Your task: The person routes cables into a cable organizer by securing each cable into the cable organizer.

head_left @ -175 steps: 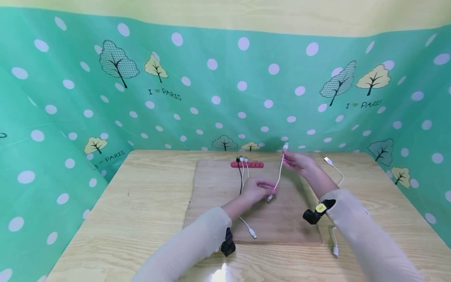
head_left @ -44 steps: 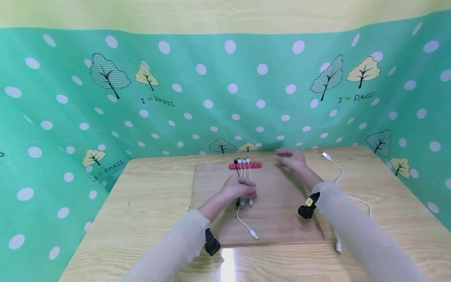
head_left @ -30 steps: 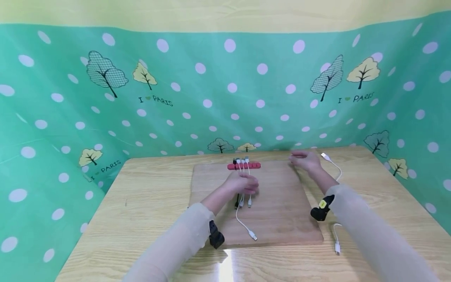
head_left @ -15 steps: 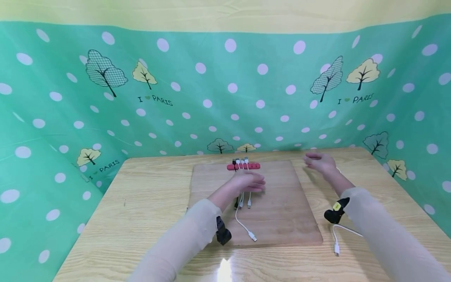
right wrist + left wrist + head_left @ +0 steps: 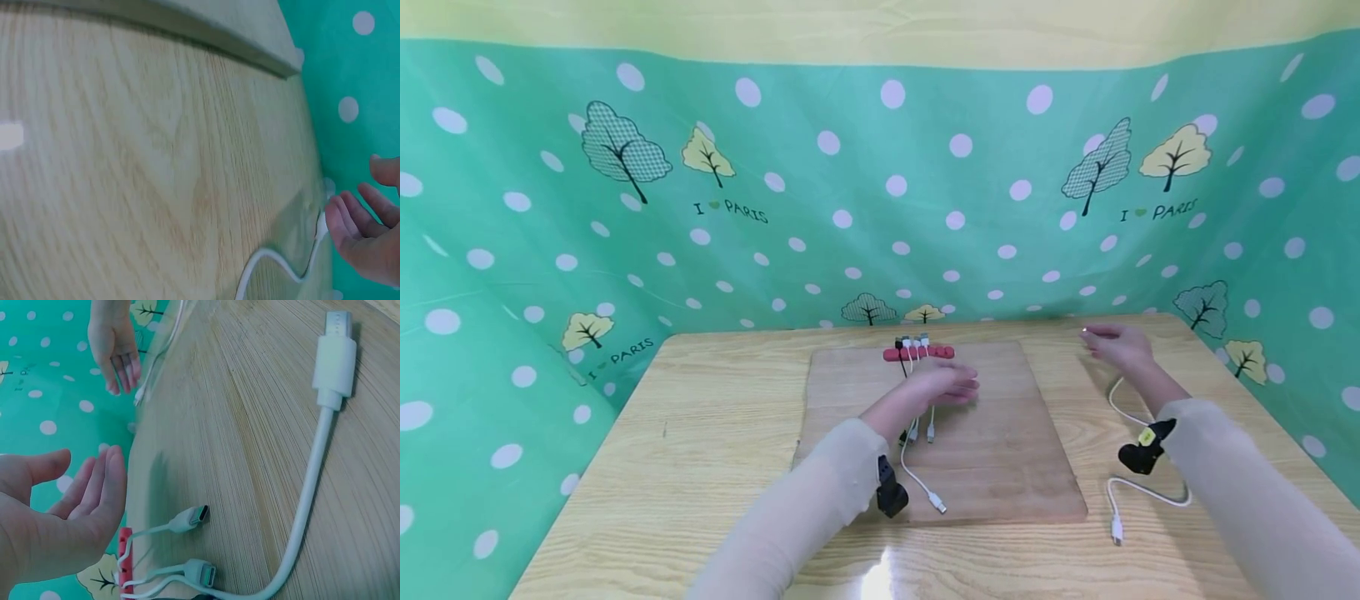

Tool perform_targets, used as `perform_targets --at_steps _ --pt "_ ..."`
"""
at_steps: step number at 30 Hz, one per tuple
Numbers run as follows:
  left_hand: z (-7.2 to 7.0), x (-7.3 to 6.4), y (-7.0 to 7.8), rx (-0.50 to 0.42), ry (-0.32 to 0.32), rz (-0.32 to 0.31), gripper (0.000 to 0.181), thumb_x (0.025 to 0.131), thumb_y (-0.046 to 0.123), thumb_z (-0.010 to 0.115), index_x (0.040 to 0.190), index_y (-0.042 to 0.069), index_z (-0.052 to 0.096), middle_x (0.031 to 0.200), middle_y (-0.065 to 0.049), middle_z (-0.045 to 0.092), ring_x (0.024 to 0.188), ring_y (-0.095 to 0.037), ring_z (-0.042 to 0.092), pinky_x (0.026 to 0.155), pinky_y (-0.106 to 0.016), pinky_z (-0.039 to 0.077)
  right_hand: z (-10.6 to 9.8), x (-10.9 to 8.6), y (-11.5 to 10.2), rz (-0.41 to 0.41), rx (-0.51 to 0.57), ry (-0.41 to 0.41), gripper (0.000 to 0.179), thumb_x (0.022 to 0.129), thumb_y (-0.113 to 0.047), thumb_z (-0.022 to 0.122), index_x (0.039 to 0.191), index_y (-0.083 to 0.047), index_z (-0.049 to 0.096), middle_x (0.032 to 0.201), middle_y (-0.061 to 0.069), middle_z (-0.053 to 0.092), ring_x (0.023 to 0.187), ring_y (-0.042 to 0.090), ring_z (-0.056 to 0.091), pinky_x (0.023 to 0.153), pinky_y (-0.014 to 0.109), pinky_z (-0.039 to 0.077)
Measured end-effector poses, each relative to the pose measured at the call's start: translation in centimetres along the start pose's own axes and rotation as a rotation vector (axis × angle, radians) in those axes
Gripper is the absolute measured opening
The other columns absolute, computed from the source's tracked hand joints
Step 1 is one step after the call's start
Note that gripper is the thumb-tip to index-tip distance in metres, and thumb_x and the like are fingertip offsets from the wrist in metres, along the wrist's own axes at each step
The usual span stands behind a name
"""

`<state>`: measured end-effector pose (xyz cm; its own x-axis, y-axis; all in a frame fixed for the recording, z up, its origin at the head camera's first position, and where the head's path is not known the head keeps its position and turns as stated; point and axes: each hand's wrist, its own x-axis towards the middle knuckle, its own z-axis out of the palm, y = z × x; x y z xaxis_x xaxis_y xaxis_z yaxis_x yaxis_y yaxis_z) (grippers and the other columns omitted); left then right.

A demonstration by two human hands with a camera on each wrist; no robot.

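Observation:
My left hand [image 5: 936, 383] hovers over the wooden board [image 5: 1007, 458] with its fingers loosely extended; the left wrist view shows nothing between thumb and fingers [image 5: 106, 494]. Below it, several white cables and a black cable run from a red cable holder [image 5: 946, 352] at the board's far edge. One longer white plug [image 5: 937, 502] lies nearer the front. Right of the board, my right hand [image 5: 1123, 348] is over the far plug of a loose white cable [image 5: 1150, 493]. In the right wrist view its relaxed fingers are close beside that plug [image 5: 322, 226], thumb apart.
The board lies on a light wood table [image 5: 722, 433], and its raised edge [image 5: 206, 37] shows in the right wrist view. A green dotted curtain [image 5: 820, 183] stands behind the table and along its sides. The loose cable's near plug [image 5: 1117, 530] lies at the front right.
A further white cable now sits in the red holder. My left hand has let go of it and shifted slightly right. My right hand has moved right from the board to the loose cable's far end.

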<state>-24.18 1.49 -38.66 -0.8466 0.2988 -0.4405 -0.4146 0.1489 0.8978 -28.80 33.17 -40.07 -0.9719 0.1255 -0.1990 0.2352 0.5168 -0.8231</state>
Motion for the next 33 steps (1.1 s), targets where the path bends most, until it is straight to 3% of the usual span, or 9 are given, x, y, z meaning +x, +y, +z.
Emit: perform_targets --at_steps 2,4,6,8,12,15,19,25,33 --pt "0.1 0.1 0.0 0.007 0.000 0.004 0.029 0.093 0.014 0.061 0.118 0.001 0.063 0.111 -0.016 0.072 0.104 -0.025 0.070 0.091 -0.032 0.059 -0.5 0.0 0.3 0.010 -0.006 0.006 0.056 0.097 -0.028 0.055 0.137 0.009 0.043 0.083 -0.018 0.065 0.069 -0.010 0.060 0.078 0.018 0.059" --pt "0.2 0.1 0.0 0.013 -0.005 0.010 0.029 0.094 0.014 0.061 0.119 0.000 0.063 0.112 -0.016 0.072 0.104 -0.025 0.070 0.092 -0.032 0.058 -0.9 0.0 0.6 0.018 -0.020 0.018 0.056 0.097 -0.028 0.055 0.137 0.009 0.043 0.078 -0.022 0.061 0.068 -0.009 0.060 0.076 0.018 0.059" --pt "0.2 0.2 -0.1 0.016 -0.012 0.016 0.029 0.094 0.013 0.060 0.119 -0.002 0.062 0.113 -0.017 0.071 0.105 -0.025 0.070 0.092 -0.031 0.058 -1.3 0.1 1.0 0.024 -0.060 0.033 0.056 0.097 -0.029 0.054 0.136 0.010 0.044 0.080 -0.015 0.066 0.068 -0.008 0.060 0.073 0.018 0.058" --pt "0.3 0.4 -0.2 0.005 -0.018 0.024 0.029 0.094 0.011 0.059 0.119 -0.003 0.062 0.113 -0.018 0.070 0.106 -0.026 0.069 0.092 -0.031 0.059 -1.7 0.2 1.3 0.027 -0.109 0.052 0.056 0.097 -0.031 0.054 0.134 0.010 0.046 0.088 0.002 0.072 0.070 -0.004 0.062 0.070 0.018 0.057" --pt "0.4 0.5 -0.3 -0.014 -0.028 0.030 0.029 0.094 0.008 0.058 0.119 -0.005 0.061 0.115 -0.020 0.069 0.107 -0.027 0.069 0.091 -0.030 0.059 -2.1 0.6 2.1 0.065 -0.186 0.087 0.057 0.097 -0.038 0.051 0.133 0.006 0.049 0.112 0.024 0.067 0.082 0.015 0.066 0.070 0.022 0.051" --pt "0.5 0.6 -0.4 -0.024 -0.031 0.029 0.029 0.094 0.008 0.058 0.120 -0.006 0.061 0.115 -0.021 0.069 0.107 -0.028 0.069 0.091 -0.030 0.059 -2.3 0.8 2.6 0.101 -0.205 0.105 0.057 0.097 -0.040 0.049 0.133 0.005 0.050 0.116 0.027 0.062 0.098 0.030 0.062 0.074 0.028 0.048" --pt "0.7 0.7 -0.5 -0.036 -0.029 0.026 0.028 0.094 0.007 0.059 0.119 -0.006 0.061 0.115 -0.022 0.069 0.107 -0.028 0.069 0.091 -0.030 0.059 -2.3 0.9 2.9 0.125 -0.240 0.115 0.054 0.098 -0.037 0.048 0.131 0.005 0.051 0.123 0.030 0.056 0.107 0.038 0.055 0.082 0.040 0.051" --pt "0.9 0.9 -0.6 -0.040 -0.026 0.030 0.027 0.093 0.007 0.060 0.116 -0.006 0.062 0.112 -0.022 0.070 0.105 -0.029 0.069 0.089 -0.030 0.059 -2.3 1.0 3.1 0.110 -0.333 0.123 0.047 0.097 -0.030 0.050 0.125 0.007 0.055 0.130 0.032 0.051 0.108 0.042 0.052 0.079 0.041 0.051" --pt "1.6 0.8 -0.4 -0.027 -0.032 0.024 0.027 0.093 0.006 0.059 0.115 -0.008 0.063 0.113 -0.023 0.069 0.105 -0.029 0.069 0.090 -0.031 0.059 -2.4 1.5 3.8 0.094 -0.383 0.105 0.034 0.090 -0.017 0.059 0.114 0.007 0.062 0.114 0.030 0.061 0.102 0.040 0.052 0.079 0.044 0.045"
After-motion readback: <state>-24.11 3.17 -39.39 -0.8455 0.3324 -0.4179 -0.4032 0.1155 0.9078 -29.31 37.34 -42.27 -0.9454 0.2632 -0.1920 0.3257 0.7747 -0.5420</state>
